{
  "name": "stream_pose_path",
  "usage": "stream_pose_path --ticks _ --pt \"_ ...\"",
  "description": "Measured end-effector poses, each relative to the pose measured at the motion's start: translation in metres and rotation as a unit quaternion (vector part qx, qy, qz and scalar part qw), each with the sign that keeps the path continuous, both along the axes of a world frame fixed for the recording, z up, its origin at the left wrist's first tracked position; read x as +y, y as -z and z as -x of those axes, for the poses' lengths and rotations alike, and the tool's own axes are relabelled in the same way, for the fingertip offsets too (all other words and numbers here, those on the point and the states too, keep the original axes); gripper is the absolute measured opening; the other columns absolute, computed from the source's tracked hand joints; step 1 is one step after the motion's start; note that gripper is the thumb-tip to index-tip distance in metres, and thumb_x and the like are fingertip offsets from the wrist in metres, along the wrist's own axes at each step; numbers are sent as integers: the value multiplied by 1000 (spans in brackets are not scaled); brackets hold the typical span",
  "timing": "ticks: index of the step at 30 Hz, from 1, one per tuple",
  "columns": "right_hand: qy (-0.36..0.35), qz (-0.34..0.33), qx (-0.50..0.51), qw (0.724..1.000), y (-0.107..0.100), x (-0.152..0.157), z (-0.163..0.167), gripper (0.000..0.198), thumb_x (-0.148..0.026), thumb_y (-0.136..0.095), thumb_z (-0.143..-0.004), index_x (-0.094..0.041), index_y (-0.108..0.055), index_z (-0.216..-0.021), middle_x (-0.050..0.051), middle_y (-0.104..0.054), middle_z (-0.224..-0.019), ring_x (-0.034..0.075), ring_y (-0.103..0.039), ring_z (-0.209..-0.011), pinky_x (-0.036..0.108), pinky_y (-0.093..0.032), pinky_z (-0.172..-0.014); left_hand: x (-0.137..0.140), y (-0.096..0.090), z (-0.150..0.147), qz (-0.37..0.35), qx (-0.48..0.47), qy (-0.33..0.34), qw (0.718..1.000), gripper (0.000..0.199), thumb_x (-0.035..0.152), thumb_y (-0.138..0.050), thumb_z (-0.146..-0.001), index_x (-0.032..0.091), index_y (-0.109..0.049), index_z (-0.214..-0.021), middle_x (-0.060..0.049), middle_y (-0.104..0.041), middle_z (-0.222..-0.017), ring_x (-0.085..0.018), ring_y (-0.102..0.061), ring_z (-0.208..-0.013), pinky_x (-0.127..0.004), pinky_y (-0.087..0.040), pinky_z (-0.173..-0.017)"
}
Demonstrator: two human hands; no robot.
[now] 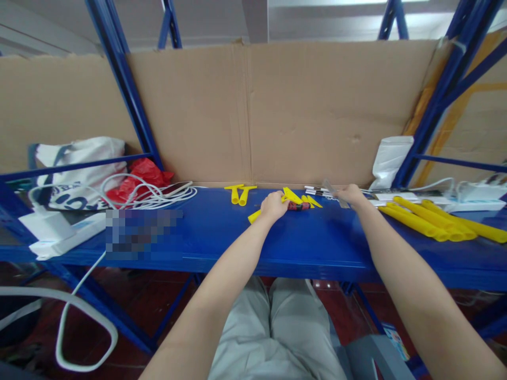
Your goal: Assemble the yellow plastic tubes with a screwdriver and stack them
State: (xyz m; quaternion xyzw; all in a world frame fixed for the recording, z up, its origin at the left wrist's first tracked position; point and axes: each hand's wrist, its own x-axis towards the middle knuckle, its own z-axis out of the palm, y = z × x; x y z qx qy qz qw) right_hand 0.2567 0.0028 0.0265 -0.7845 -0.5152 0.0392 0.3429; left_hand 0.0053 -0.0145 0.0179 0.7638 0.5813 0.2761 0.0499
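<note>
My left hand (273, 207) is closed around a yellow tube (254, 216), whose end sticks out on the hand's left side. Just right of these fingers lies a red and black tool (299, 206), its kind unclear, with several small yellow cut pieces (292, 196) around it. My right hand (351, 193), further right, grips a flat greyish strip (329, 186) that resembles a ruler; part of it is covered by the fingers. Two yellow T-shaped pieces (235, 195) rest side by side at the back, left of my left hand.
Several long yellow tubes (431, 224) lie on the blue table (214, 243) at the right. White cables (166, 196), a power strip (75, 236), a red plastic bag (138, 179) and a cloth bag (85, 171) occupy the left. Cardboard (301, 116) walls the back.
</note>
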Motion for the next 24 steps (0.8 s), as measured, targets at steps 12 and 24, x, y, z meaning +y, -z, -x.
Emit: stream_pose_path --ticks 12,24 --pt "-261 46 198 944 -17 -33 80 9 -19 -65 -62 -15 -60 -55 -2 -55 -53 9 -44 -54 22 -32 -54 2 1 -2 -23 -12 49 998 28 32 -52 -84 20 -62 -109 -7 -65 -113 -21 -58 -109 -28 -44 -89" --pt "-264 52 190 944 -13 -28 76 13 -27 -63 -64 -16 -56 -59 -3 -50 -54 8 -38 -54 22 -23 -48 1 3 0 -70 -11 111 991 45 25 -53 -85 23 -47 -130 -6 -60 -121 -19 -54 -112 -28 -42 -93"
